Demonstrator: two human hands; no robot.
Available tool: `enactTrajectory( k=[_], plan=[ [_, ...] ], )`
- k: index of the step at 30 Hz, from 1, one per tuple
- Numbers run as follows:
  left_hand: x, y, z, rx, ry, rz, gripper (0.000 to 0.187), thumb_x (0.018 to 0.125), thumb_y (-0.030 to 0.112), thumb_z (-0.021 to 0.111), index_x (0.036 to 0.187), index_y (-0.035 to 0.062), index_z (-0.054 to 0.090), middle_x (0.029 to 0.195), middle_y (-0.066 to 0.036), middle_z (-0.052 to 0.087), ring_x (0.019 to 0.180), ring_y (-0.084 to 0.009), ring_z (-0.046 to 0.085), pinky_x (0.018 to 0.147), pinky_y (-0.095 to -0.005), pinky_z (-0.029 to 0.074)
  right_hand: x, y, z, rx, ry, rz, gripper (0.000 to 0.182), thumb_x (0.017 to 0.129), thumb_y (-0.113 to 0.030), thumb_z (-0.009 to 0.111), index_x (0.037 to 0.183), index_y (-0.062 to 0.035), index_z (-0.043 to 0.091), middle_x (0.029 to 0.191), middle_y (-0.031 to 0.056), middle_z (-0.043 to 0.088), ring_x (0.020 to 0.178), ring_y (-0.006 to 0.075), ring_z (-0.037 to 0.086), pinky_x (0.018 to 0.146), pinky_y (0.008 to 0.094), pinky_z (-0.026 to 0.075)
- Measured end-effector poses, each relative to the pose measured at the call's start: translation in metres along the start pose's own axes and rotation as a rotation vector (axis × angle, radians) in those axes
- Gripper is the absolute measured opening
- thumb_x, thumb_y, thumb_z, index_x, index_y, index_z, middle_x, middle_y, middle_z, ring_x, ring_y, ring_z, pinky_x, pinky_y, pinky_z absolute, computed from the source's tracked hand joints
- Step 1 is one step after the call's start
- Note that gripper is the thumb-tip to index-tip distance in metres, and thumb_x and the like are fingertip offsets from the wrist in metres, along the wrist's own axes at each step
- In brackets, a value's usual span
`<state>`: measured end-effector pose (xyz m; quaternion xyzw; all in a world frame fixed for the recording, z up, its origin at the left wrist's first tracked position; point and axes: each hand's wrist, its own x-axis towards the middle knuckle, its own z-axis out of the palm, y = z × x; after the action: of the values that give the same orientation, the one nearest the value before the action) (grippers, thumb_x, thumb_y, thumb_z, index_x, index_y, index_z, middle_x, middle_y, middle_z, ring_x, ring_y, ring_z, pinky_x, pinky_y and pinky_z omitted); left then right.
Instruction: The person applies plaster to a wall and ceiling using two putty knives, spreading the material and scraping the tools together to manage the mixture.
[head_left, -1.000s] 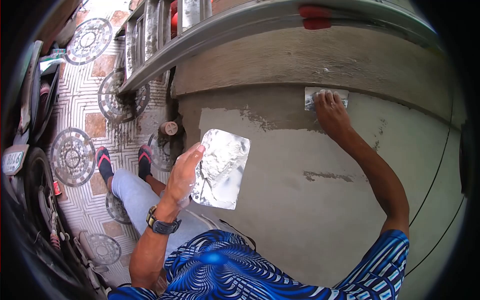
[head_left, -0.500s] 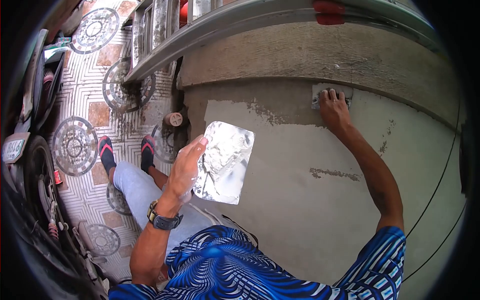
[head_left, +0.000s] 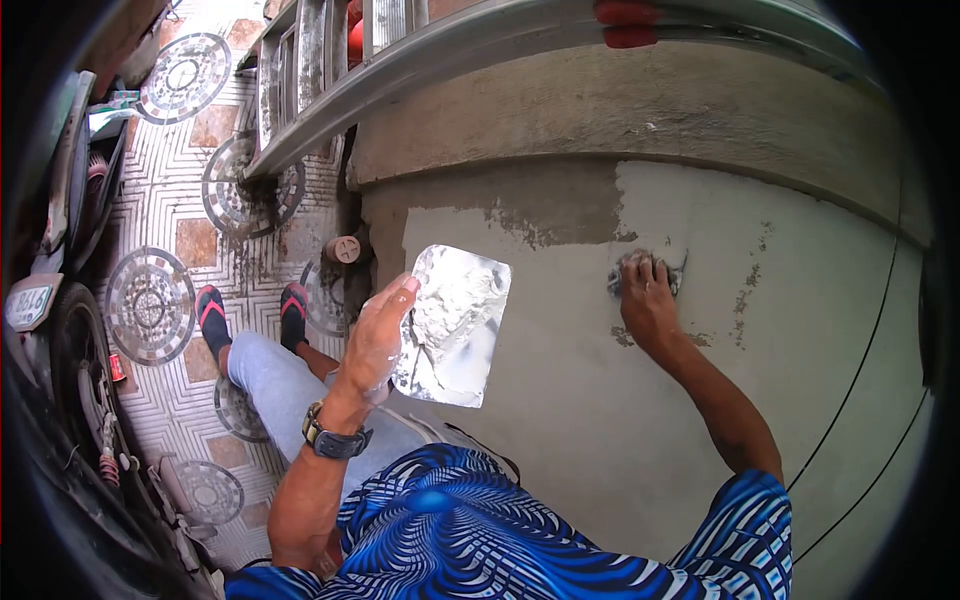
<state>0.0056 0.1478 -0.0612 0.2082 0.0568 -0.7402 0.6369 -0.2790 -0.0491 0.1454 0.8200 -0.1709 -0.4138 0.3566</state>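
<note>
My left hand (head_left: pixel 378 335) grips a flat metal plate (head_left: pixel 470 365) by its left side, with the thumb over the edge. A heap of white paste (head_left: pixel 450 295) lies on the plate. To the right, my right hand (head_left: pixel 650 295) is closed on a flat scraper (head_left: pixel 672 272), pressed to the grey wall (head_left: pixel 570 420); its blade is mostly under my fingers. A smooth, pale coat covers much of the wall around the scraper. Above and left of it runs a darker, rough strip (head_left: pixel 570 205) with ragged edges.
An aluminium ladder (head_left: pixel 440 65) slants across the top, before a concrete ledge (head_left: pixel 520 115). A capped pipe (head_left: pixel 343 249) juts out near the wall's left end. A motorcycle (head_left: pixel 75 370) stands at the left on the patterned tile floor (head_left: pixel 150 210). Two dark cables (head_left: pixel 850 390) cross the right side.
My right hand has moved down the wall with the scraper, and the pale coat now covers the spot by the ledge where it was. My left hand and the plate have hardly moved.
</note>
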Motion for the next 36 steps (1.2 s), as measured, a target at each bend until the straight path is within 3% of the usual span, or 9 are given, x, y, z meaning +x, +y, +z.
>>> enactTrajectory(
  k=[4,7,8,10,15,23,28,31,36],
  plan=[
    [-0.005,0.008,0.001,-0.001,-0.025,0.027,0.041,0.104,0.029,0.046,0.123,-0.0055,0.057,0.113,-0.006,0.066,0.099,-0.0099,0.061,0.089,-0.0237,0.046,-0.016,-0.007,-0.009,0.140,0.017,-0.091,0.045,0.083,-0.006,0.055,0.122,0.0161,0.053,0.113,0.0294,0.055,0.109,0.0434,0.052,0.097,0.0519,0.041],
    [-0.008,0.010,0.003,-0.009,-0.027,0.043,0.041,0.104,0.028,0.045,0.125,-0.0053,0.057,0.114,-0.007,0.066,0.101,-0.0108,0.062,0.090,-0.0245,0.046,-0.009,0.012,-0.039,-0.016,-0.042,-0.211,0.040,0.083,-0.006,0.056,0.118,0.0126,0.057,0.108,0.0239,0.057,0.100,0.0380,0.056,0.091,0.0480,0.043],
    [-0.010,0.011,0.004,-0.010,-0.026,0.035,0.041,0.104,0.028,0.045,0.125,-0.0053,0.057,0.115,-0.007,0.066,0.102,-0.0111,0.062,0.090,-0.0246,0.046,0.004,0.027,-0.045,0.087,0.089,-0.133,0.038,0.083,-0.005,0.057,0.118,0.0096,0.057,0.105,0.0192,0.058,0.093,0.0325,0.057,0.087,0.0452,0.045],
    [-0.003,0.011,0.004,0.000,-0.030,0.031,0.042,0.104,0.028,0.045,0.126,-0.0056,0.056,0.117,-0.008,0.066,0.103,-0.0121,0.062,0.091,-0.0249,0.047,0.031,0.069,-0.046,0.045,0.115,-0.044,0.040,0.089,0.001,0.052,0.128,0.0092,0.050,0.112,0.0210,0.059,0.107,0.0346,0.059,0.098,0.0471,0.044],
    [-0.007,0.012,0.007,0.032,-0.006,0.018,0.043,0.104,0.029,0.045,0.127,-0.0055,0.056,0.117,-0.009,0.066,0.102,-0.0123,0.063,0.091,-0.0248,0.047,0.058,0.126,-0.027,-0.184,-0.016,-0.006,0.042,0.089,-0.006,0.057,0.128,0.0096,0.051,0.117,0.0193,0.057,0.112,0.0286,0.054,0.097,0.0417,0.042],
    [0.001,0.005,0.006,-0.010,-0.067,-0.076,0.043,0.104,0.030,0.045,0.127,-0.0049,0.056,0.115,-0.007,0.066,0.100,-0.0108,0.063,0.088,-0.0240,0.047,-0.005,0.043,-0.026,0.028,0.030,-0.073,0.038,0.081,-0.005,0.057,0.116,0.0109,0.058,0.113,0.0229,0.056,0.108,0.0353,0.053,0.094,0.0481,0.042],
    [0.000,0.001,0.009,0.007,-0.084,-0.074,0.042,0.104,0.029,0.046,0.126,-0.0048,0.056,0.115,-0.007,0.066,0.100,-0.0102,0.062,0.089,-0.0237,0.047,-0.027,0.006,-0.054,0.205,-0.186,-0.168,0.039,0.083,-0.008,0.057,0.117,0.0108,0.060,0.111,0.0206,0.059,0.103,0.0323,0.055,0.093,0.0464,0.043],
    [-0.001,0.003,0.008,0.008,-0.060,-0.073,0.042,0.104,0.029,0.046,0.126,-0.0047,0.056,0.115,-0.006,0.066,0.102,-0.0102,0.061,0.090,-0.0235,0.046,0.032,0.030,-0.049,-0.056,0.132,-0.205,0.037,0.083,-0.010,0.057,0.115,0.0097,0.061,0.106,0.0177,0.060,0.099,0.0294,0.056,0.089,0.0443,0.044],
    [-0.010,-0.009,-0.001,0.004,-0.028,-0.069,0.042,0.104,0.029,0.045,0.127,-0.0046,0.056,0.115,-0.007,0.066,0.100,-0.0110,0.063,0.089,-0.0245,0.047,0.110,0.063,0.014,-0.080,0.189,-0.070,0.037,0.085,-0.012,0.057,0.116,0.0082,0.061,0.106,0.0177,0.060,0.102,0.0275,0.055,0.087,0.0421,0.042]
  ],
)
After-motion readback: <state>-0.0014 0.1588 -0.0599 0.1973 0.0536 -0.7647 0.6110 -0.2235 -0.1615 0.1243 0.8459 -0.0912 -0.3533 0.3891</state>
